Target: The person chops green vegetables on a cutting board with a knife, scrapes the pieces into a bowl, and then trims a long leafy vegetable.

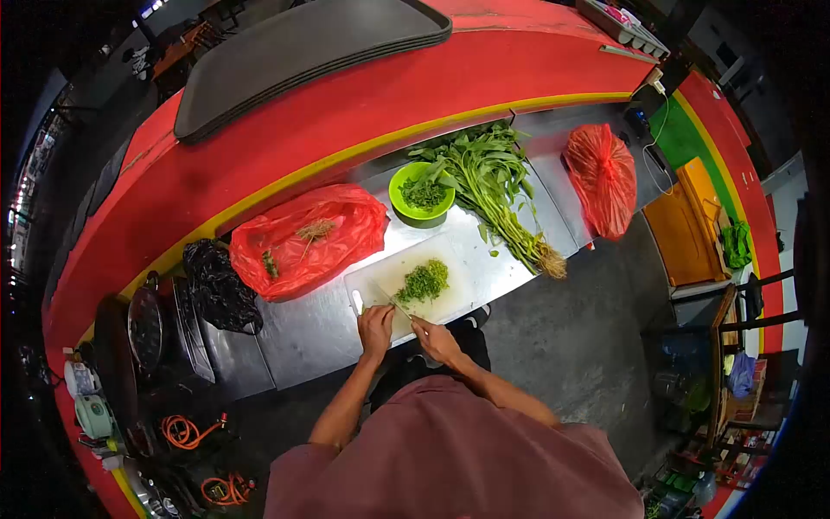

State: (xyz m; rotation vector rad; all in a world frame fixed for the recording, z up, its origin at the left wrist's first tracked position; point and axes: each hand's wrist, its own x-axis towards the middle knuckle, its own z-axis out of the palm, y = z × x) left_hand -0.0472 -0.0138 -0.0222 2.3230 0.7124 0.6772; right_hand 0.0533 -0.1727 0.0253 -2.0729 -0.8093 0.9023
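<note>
My right hand (435, 339) is closed around the handle of a knife (399, 306), whose thin blade angles up and left over the white cutting board (458, 298). Close by, at the board's near left corner, my left hand (375, 331) has its fingers curled together beside the blade. What it pinches is too small to make out, though a bit of green shows at the fingertips. Chopped green herbs (424, 281) lie heaped on the board, just beyond the knife. Behind the board, a lime-green bowl (397, 197) contains more chopped greens.
Long-stemmed leafy greens (488, 186) with roots lie right of the bowl on the steel counter (303, 346). An open red plastic bag (298, 251) and a black bag (216, 290) sit left. A tied red bag (600, 182) stands right. A red ledge (519, 73) carries black trays (303, 56).
</note>
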